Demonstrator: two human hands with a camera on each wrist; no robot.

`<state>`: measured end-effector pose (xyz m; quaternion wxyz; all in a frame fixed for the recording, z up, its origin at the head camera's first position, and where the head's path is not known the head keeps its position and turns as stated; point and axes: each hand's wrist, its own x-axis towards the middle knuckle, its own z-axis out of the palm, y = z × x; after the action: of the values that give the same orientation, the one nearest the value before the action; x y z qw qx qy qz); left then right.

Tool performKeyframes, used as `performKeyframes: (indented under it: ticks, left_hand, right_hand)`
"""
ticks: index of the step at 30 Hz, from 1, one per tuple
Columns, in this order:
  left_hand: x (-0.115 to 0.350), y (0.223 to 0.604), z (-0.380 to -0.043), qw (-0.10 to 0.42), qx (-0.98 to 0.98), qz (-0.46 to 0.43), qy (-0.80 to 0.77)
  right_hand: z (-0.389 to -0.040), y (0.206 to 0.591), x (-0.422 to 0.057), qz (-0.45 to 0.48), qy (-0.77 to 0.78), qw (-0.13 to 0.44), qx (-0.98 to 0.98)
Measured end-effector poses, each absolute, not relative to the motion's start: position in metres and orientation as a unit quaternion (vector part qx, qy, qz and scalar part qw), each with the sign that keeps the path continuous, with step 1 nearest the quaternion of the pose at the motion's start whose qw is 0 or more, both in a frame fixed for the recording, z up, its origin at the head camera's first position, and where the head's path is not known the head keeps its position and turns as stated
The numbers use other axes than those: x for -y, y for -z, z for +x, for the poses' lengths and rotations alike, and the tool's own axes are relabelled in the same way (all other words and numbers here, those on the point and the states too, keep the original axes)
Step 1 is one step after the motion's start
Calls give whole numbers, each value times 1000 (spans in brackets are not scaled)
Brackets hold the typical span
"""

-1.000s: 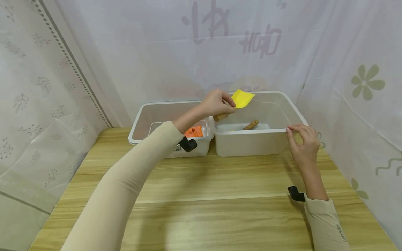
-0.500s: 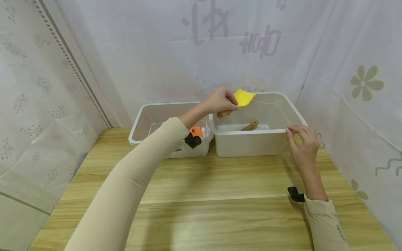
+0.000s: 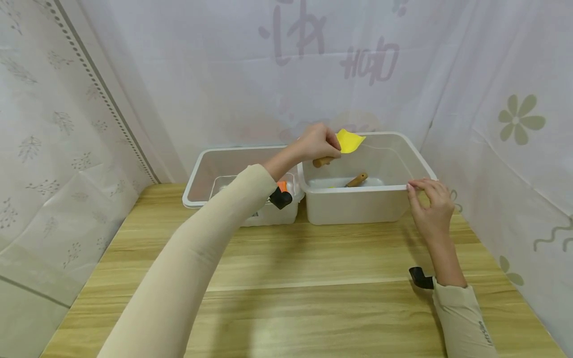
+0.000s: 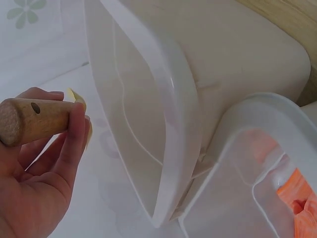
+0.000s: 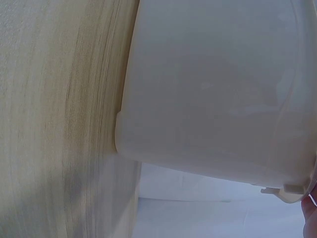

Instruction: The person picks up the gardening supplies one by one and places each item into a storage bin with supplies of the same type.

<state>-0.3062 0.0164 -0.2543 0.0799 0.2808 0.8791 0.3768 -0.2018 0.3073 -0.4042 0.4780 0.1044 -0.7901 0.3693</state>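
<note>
My left hand [image 3: 319,142] holds a small shovel with a yellow blade [image 3: 350,141] and a short wooden handle [image 4: 39,119]. It is above the left part of the right-hand white plastic bin [image 3: 358,206], near where the two bins meet. The shovel's handle points down to the left and its blade to the right. My right hand [image 3: 431,206] grips that bin's rim at the front right corner, thumb and fingertips on the edge. Inside the bin lies another tool, its wooden handle [image 3: 356,180] showing; a speck of yellow beside it is mostly hidden by the front wall.
A lower white bin [image 3: 195,185] stands against the left side of the first one, with something orange [image 4: 302,198] inside, partly hidden by my left arm. Both bins rest at the back of a wooden table [image 3: 349,258], before a patterned white curtain [image 3: 215,74].
My left hand has moved slightly to the right with the shovel. My right hand stays on the bin's rim.
</note>
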Motion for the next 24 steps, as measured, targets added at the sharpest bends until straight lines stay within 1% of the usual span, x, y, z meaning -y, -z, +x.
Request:
performKeyframes:
  ticks: [4, 12, 24]
  left_hand:
    - [-19, 254, -307, 85, -879, 286, -371]
    - [-25, 255, -311, 74, -886, 294, -350]
    - [-32, 260, -316, 99, -887, 297, -340]
  right_hand:
    - [-202, 404, -307, 104, -369, 478, 790]
    - [-200, 401, -307, 106, -368, 475, 792]
    - [-201, 402, -308, 109, -371, 476, 790]
